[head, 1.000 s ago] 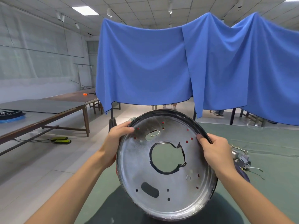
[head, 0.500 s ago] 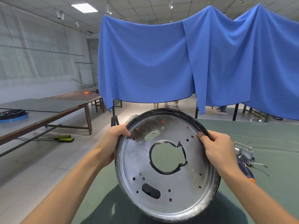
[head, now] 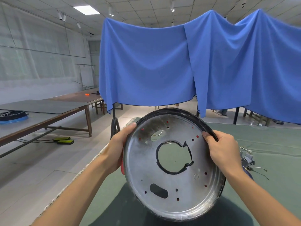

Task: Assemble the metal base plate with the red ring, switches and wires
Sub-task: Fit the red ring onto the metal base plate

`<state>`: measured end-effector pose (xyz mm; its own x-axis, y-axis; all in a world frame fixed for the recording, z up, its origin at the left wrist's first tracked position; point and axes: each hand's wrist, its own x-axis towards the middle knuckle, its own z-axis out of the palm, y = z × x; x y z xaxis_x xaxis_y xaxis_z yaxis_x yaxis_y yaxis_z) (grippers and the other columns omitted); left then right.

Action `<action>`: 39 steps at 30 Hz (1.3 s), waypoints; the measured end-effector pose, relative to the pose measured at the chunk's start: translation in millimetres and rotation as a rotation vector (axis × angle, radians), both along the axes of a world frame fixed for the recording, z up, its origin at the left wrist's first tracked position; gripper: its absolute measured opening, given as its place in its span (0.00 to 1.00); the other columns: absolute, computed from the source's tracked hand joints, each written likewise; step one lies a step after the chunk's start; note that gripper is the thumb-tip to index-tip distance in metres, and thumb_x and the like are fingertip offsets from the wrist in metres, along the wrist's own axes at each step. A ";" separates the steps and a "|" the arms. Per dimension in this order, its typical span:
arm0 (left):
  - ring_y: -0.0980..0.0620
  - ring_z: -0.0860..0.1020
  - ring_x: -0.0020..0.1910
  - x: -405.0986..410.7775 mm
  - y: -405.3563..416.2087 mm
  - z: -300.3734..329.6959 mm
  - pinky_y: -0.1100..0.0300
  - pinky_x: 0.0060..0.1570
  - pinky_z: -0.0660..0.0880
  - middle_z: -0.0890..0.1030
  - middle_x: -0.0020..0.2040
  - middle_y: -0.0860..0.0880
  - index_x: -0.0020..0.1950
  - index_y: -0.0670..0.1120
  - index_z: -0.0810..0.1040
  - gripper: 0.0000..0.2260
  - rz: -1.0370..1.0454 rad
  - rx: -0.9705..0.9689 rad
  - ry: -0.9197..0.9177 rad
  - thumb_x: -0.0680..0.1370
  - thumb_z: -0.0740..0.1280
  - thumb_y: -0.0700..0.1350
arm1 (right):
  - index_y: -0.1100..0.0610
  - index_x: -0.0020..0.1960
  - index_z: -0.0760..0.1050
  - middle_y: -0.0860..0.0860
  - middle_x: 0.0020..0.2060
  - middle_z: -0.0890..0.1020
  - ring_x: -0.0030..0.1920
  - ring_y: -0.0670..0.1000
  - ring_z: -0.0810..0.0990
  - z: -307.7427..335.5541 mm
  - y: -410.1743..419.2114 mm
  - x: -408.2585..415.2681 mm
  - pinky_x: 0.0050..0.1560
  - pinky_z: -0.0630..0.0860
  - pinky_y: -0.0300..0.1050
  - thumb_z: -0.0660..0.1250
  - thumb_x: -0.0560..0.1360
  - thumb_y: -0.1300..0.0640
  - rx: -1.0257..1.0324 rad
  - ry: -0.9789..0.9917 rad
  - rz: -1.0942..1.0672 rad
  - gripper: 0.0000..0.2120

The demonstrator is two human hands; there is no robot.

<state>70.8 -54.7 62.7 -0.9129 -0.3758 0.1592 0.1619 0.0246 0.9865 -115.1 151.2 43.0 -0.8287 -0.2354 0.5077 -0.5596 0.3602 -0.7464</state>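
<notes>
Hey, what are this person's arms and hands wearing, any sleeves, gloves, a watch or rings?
Nothing shows: the left hand and right hand are bare, with no gloves, and no rings on the fingers that show. Both forearms are uncovered down to the frame edge, with no sleeves, watch or wristband in view.

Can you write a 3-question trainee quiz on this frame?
1. True or false: both hands grip the metal base plate by its rim, tilted up off the green mat.
2. What shows through the plate's small holes? A) red B) yellow C) white
3. Fill in: the loose switches and wires lie on the mat to the person's ____.

Key
1. True: left hand on the left rim, right hand on the upper right rim.
2. A, likely the red ring, whose edge peeks out at the left rim.
3. Right.
</notes>
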 end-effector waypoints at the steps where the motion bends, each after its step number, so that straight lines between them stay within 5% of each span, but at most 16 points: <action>1: 0.49 0.84 0.42 -1.5 0.1 -0.5 0.62 0.39 0.79 0.85 0.45 0.47 0.49 0.46 0.81 0.23 -0.047 0.030 0.035 0.80 0.53 0.60 | 0.55 0.35 0.74 0.50 0.28 0.77 0.35 0.58 0.73 0.1 1.8 -2.0 0.34 0.69 0.49 0.62 0.79 0.51 0.005 0.007 -0.016 0.16; 3: 0.49 0.83 0.42 -4.2 2.8 0.2 0.61 0.40 0.79 0.85 0.46 0.47 0.51 0.47 0.82 0.24 -0.025 0.070 0.015 0.80 0.53 0.61 | 0.55 0.34 0.71 0.50 0.27 0.75 0.35 0.58 0.73 2.2 7.2 -6.6 0.33 0.67 0.49 0.60 0.80 0.48 0.007 0.032 -0.049 0.19; 8: 0.55 0.72 0.28 -10.2 3.5 0.3 0.62 0.27 0.68 0.80 0.30 0.50 0.44 0.44 0.78 0.16 0.223 0.117 -0.003 0.81 0.57 0.52 | 0.60 0.32 0.68 0.54 0.26 0.74 0.32 0.58 0.72 6.8 23.4 -18.8 0.31 0.64 0.48 0.56 0.79 0.41 0.087 0.098 -0.076 0.26; 15: 0.54 0.72 0.29 -10.0 6.7 0.0 0.61 0.26 0.67 0.81 0.32 0.49 0.44 0.48 0.79 0.13 0.215 0.072 0.061 0.80 0.57 0.48 | 0.59 0.31 0.67 0.54 0.26 0.74 0.31 0.55 0.72 4.0 26.5 -22.4 0.31 0.64 0.47 0.55 0.80 0.41 0.069 0.104 -0.093 0.26; 19: 0.54 0.75 0.29 -8.6 5.2 -0.6 0.59 0.27 0.73 0.82 0.33 0.51 0.55 0.54 0.80 0.14 0.235 -0.046 0.083 0.81 0.55 0.47 | 0.58 0.30 0.65 0.54 0.26 0.73 0.32 0.57 0.72 2.0 25.5 -22.8 0.31 0.64 0.47 0.54 0.80 0.42 0.064 0.105 -0.098 0.26; 25: 0.50 0.80 0.35 -8.2 4.2 -2.3 0.54 0.36 0.79 0.85 0.40 0.46 0.46 0.54 0.83 0.17 0.324 -0.041 0.131 0.82 0.54 0.46 | 0.56 0.29 0.64 0.53 0.27 0.74 0.33 0.59 0.72 -3.9 23.3 -21.1 0.30 0.63 0.48 0.54 0.80 0.42 0.079 0.103 -0.120 0.26; 28: 0.50 0.82 0.37 -7.8 1.8 -4.1 0.59 0.35 0.79 0.85 0.45 0.48 0.53 0.52 0.80 0.15 0.370 -0.070 0.151 0.82 0.53 0.45 | 0.56 0.30 0.64 0.54 0.28 0.74 0.36 0.62 0.72 -5.2 21.5 -18.3 0.33 0.64 0.51 0.55 0.80 0.42 0.080 0.083 -0.123 0.25; 31: 0.60 0.81 0.36 -6.3 3.4 -5.4 0.68 0.32 0.75 0.84 0.39 0.58 0.51 0.52 0.79 0.16 0.360 -0.131 0.170 0.83 0.52 0.42 | 0.57 0.32 0.66 0.55 0.30 0.75 0.37 0.62 0.72 -6.1 15.0 -13.4 0.34 0.65 0.51 0.54 0.80 0.43 0.074 0.074 -0.109 0.24; 35: 0.63 0.79 0.31 -5.0 -2.5 -3.5 0.69 0.28 0.73 0.82 0.34 0.57 0.49 0.49 0.80 0.15 0.413 -0.154 0.135 0.80 0.54 0.38 | 0.57 0.33 0.68 0.53 0.31 0.76 0.36 0.60 0.73 -10.8 7.6 -7.7 0.34 0.65 0.50 0.53 0.80 0.42 0.076 0.092 -0.119 0.24; 39: 0.55 0.82 0.37 -1.2 -7.2 0.2 0.59 0.35 0.80 0.83 0.38 0.49 0.49 0.46 0.78 0.12 0.463 -0.139 0.118 0.79 0.54 0.38 | 0.58 0.32 0.66 0.54 0.30 0.75 0.35 0.60 0.72 -13.9 9.7 -10.2 0.32 0.64 0.50 0.53 0.80 0.42 0.029 0.068 -0.140 0.25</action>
<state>69.6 -61.9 62.8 -0.6281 -0.7051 0.3292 0.2137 0.2505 0.9443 -125.3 160.9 29.1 -0.8185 -0.1348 0.5585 -0.5510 0.4592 -0.6968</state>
